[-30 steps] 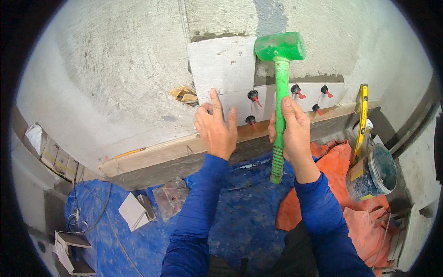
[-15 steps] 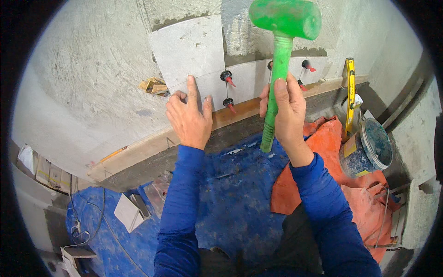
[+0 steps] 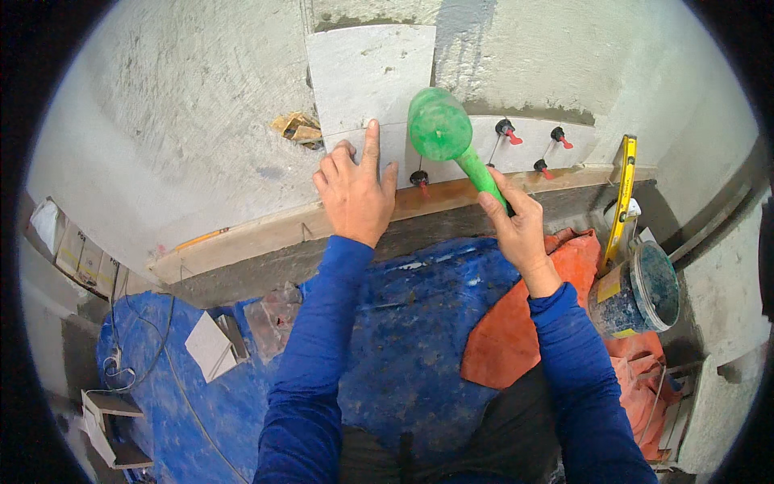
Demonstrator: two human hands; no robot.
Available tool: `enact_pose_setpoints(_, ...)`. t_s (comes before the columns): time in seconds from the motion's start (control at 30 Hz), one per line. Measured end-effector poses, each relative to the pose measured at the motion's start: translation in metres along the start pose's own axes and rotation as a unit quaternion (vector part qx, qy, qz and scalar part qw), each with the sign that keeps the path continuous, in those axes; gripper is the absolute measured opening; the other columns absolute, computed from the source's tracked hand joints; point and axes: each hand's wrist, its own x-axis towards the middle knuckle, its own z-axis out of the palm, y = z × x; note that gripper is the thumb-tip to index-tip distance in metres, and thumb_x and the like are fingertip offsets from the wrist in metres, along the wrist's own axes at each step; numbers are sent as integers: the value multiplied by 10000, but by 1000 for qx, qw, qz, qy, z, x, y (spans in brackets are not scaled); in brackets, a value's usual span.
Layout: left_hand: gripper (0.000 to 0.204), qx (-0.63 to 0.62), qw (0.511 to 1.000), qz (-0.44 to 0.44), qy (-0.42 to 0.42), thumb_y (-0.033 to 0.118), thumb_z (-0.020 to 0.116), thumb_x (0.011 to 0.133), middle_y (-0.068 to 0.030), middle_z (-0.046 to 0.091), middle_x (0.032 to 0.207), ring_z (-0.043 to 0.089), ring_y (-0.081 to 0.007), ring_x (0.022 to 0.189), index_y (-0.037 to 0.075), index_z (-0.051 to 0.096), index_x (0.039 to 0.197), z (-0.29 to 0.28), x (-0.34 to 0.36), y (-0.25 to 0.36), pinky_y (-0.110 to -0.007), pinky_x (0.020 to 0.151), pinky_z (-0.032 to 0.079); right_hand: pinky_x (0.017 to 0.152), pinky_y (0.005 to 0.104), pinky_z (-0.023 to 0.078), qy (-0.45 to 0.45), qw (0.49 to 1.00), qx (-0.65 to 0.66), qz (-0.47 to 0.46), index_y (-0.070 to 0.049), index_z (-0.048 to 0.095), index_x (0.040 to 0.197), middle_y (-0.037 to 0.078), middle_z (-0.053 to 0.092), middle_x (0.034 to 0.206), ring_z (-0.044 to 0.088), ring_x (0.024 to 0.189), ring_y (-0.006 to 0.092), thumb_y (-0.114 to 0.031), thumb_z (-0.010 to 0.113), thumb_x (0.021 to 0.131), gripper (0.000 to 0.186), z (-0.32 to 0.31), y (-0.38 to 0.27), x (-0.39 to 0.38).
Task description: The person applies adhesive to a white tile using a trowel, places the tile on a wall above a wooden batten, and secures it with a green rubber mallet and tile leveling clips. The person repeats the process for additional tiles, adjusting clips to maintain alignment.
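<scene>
My right hand grips the handle of a green mallet, whose head is tilted toward the tiled wall and hides part of the lower tiles. My left hand has its fingers apart, the index fingertip on the seam at the bottom of a square white tile. A row of white tiles runs below it along a wooden batten. Black levelling clips with red levers sit on that row. Crumpled yellowish scraps are on the wall left of the tile.
A blue tarp and an orange sheet cover the floor. A yellow level stands at the right beside a dirty bucket. Tile offcuts, cables and cardboard boxes lie at the left.
The mallet has gone from upright, head high, to tilted, its head lower and further left over the lower tiles. My left hand stays at the tile seam. The view has shifted slightly.
</scene>
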Motion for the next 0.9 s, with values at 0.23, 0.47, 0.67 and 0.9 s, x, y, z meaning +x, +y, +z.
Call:
enact_pose_setpoints(0.23,753,-12,1000,-3,0,365,782,868,-151,545,1179,511,-317,1063,229,511,1557,2,-1,-1,-455,892,379,918,372,543,-11,1000,-3,23,-33,668,1341,194,754,1130,742,1047,294,-236,697,1003,396,12,-3,11)
enact_pose_setpoints(0.47,747,-21,1000,-5,5,369,779,870,-158,549,1175,508,-327,1058,235,514,1554,2,-1,-2,-460,895,378,611,264,442,18,1000,17,20,-22,652,1387,4,647,852,529,686,73,-226,691,1022,420,18,-2,8)
enact_pose_setpoints(0.67,755,-16,1000,-10,0,371,781,862,-163,556,1187,510,-336,1074,237,512,1555,1,0,-1,-466,899,371,546,239,417,6,998,38,45,-15,632,1416,-42,622,808,492,622,36,-203,687,1025,437,21,0,12)
enact_pose_setpoints(0.9,761,4,1000,-7,-11,410,755,880,-154,531,1178,490,-326,1062,236,489,1571,2,-1,2,-465,911,356,940,344,528,36,994,84,57,-8,661,1356,192,759,1145,720,1048,207,-238,693,1010,417,15,4,7)
